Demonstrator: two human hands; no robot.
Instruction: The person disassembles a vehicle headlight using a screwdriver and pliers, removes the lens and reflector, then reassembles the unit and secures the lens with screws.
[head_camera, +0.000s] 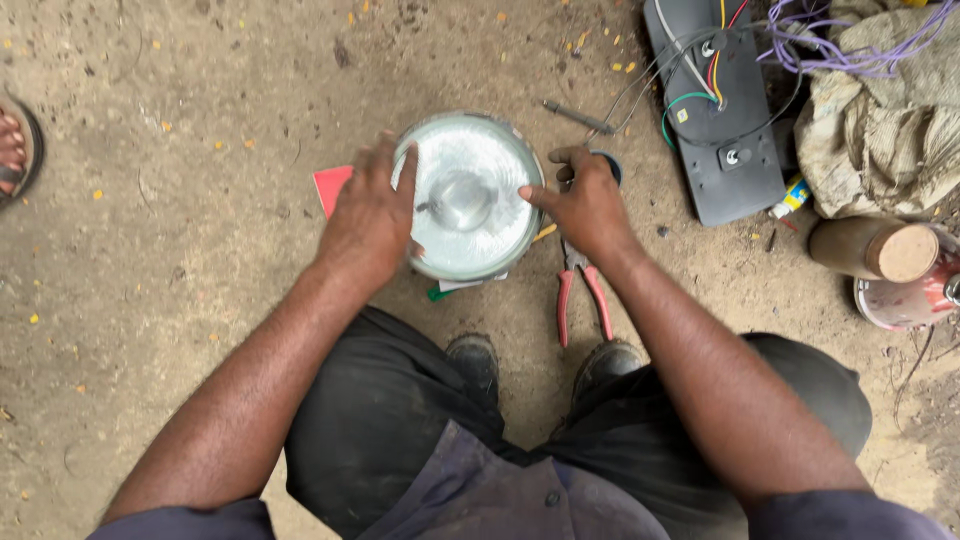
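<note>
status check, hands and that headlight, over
Left hand and right hand both grip the headlight, lens up, above the ground. Pliers lie under the right wrist. Nothing blocks the hands.

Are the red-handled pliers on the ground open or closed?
Open. The pliers lie on the dirt under the right hand, and their two red handles spread apart toward the shoes. The jaws are mostly hidden by that hand.
</note>
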